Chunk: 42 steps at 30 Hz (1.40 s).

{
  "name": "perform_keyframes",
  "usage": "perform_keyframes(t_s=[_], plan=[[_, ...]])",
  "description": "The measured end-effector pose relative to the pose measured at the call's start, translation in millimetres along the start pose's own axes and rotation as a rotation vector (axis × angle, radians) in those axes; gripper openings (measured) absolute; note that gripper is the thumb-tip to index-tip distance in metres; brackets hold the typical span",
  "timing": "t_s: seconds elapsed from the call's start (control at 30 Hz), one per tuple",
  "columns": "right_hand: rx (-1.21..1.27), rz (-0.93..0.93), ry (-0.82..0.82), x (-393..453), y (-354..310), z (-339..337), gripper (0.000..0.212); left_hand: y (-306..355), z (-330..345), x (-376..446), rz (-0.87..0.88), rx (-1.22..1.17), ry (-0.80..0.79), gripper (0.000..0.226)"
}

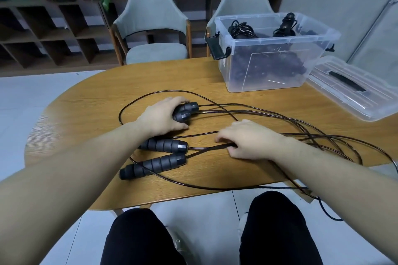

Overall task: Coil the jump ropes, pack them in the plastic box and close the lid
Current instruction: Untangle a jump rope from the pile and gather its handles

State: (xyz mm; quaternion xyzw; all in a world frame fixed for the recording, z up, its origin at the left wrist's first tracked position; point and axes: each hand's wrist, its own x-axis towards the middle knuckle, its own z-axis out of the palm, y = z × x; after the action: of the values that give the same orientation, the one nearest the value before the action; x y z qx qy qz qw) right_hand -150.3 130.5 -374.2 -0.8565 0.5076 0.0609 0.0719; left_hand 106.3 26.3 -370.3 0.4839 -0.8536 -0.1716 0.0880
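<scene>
Tangles were the danger we saw first. Our left hand (160,115) gripped one pair of black ridged foam handles (185,111) near the middle of the oval wooden table (86,101). Our right hand (247,139) lay curled over a thin dark brown cord (206,149), seemingly pinching it. A second pair of black foam handles (161,156) lay loose just in front of the left hand.

Cords of both ropes crossed one another and ran off the table's right edge toward the floor. If we had pulled on the held handles, we judged the crossed loops could have drawn tight into a knot, or dragged the loose pair along. The hanging length might also have caught on the table edge.

The clear plastic box (269,66) stood at the far right, already well filled with dark coiled ropes, so a bulky coil might have kept the clear lid (353,90), lying beside it, from closing.
</scene>
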Motion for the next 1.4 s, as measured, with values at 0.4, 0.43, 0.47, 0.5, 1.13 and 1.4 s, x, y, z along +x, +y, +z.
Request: perform_keyframes(t_s=[0.4,0.43,0.47,0.5,1.13,1.4], plan=[[1.07,0.423,0.479,-14,27,-65,0.021,53,-2,-37,0.129,-0.329,0.063,0.075],[1.086,0.408,0.498,-14,26,-72,0.022,66,-2,-39,0.146,-0.306,0.05,0.088],[1.095,0.384,0.512,-15,24,-80,0.024,76,0,-39,0.145,-0.28,0.063,0.098],[1.102,0.353,0.526,-15,22,-88,0.026,86,3,-38,0.127,-0.259,0.1,0.104],[0.872,0.392,0.176,-87,48,-71,0.04,76,-41,-18,-0.673,-1.622,0.722,0.016],[0.385,0.61,0.01,-112,97,-15,0.041,55,-50,-27,-0.632,-2.094,0.792,0.043]])
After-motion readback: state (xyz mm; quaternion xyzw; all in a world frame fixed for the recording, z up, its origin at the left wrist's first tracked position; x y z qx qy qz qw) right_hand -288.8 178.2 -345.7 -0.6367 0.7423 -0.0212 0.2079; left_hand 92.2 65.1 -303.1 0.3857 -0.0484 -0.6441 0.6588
